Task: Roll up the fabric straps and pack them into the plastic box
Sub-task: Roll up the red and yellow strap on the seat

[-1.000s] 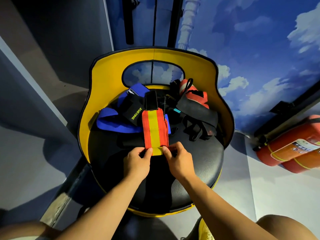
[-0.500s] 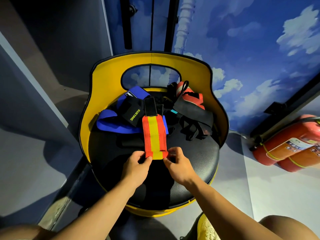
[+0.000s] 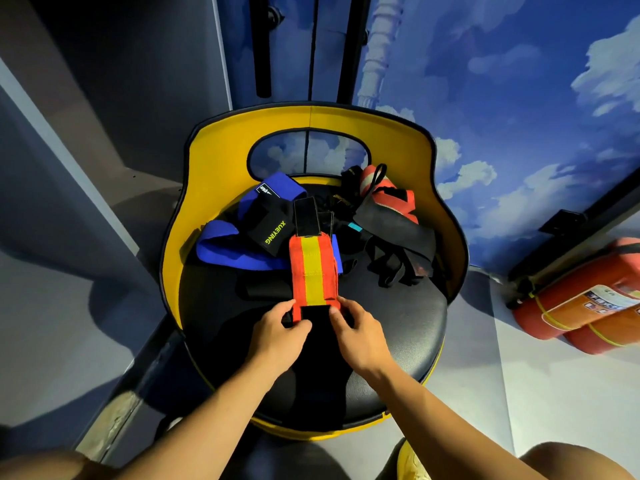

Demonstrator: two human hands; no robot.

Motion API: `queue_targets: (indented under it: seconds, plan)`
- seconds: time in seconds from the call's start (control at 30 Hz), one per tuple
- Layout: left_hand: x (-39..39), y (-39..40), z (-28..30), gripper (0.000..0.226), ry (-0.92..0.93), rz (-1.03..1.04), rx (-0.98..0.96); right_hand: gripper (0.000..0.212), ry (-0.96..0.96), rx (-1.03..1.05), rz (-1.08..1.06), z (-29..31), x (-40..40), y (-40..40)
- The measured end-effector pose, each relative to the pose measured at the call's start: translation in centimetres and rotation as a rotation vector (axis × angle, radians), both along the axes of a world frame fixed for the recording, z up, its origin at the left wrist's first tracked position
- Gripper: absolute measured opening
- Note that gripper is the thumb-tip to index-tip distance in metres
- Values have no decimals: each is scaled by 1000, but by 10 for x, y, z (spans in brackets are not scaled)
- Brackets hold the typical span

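Left hand (image 3: 277,336) and right hand (image 3: 360,336) both pinch the near black end of the flat orange-and-yellow striped fabric strap (image 3: 312,271) on the black round padded seat (image 3: 408,327). Beyond the grip: blue fabric strap (image 3: 225,247), black straps (image 3: 394,244).

strap (image 3: 312,268): orange, yellow centre stripe, black ends | wrap (image 3: 228,247): blue | seat (image 3: 398,317): black, yellow rim

Both hands pinch the near end of an orange-and-yellow strap (image 3: 312,268) lying lengthwise on a black seat (image 3: 398,323): left hand (image 3: 277,336) at its left edge, right hand (image 3: 360,336) at its right. Behind lie a blue strap (image 3: 225,247), black straps (image 3: 394,233) and a yellow backrest (image 3: 221,157). Red extinguishers (image 3: 581,303) lie right.
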State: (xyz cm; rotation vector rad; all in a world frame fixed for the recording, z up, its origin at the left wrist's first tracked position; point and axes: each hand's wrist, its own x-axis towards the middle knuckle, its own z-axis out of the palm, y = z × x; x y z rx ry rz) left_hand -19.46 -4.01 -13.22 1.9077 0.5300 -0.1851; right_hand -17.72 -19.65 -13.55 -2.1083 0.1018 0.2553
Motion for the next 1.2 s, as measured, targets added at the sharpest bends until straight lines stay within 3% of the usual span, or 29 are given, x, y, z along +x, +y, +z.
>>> queue_targets:
  seconds: [0.13,0.3,0.47,0.6,0.67,0.8,0.9,1.03,1.2]
  plan:
    - [-3,2,-4,43,15,-4,-64,55,102,48,66,1,-2,-6]
    - [-14,8,0,40,25,-64,-94,46,86,83,88,-2,-9,-20]
    - [-22,9,0,16,39,-42,-14,31,52,-51,112,3,-16,-23]
    - [-13,6,-1,29,19,-19,65,32,-5,-101,69,1,-6,-14]
    - [-7,2,-1,21,-14,46,40,30,-21,-61,24,-2,0,-7]
    - [2,-2,2,24,-37,100,28,26,-47,-5,-35,-4,9,0]
    - [5,0,-1,22,-1,120,-56,31,-32,-18,-75,-5,14,-1]
    - [1,-3,-6,36,31,101,-210,32,-45,-41,-59,-3,11,0]
    - [-7,3,0,43,61,21,-192,28,81,49,-49,5,4,-7]
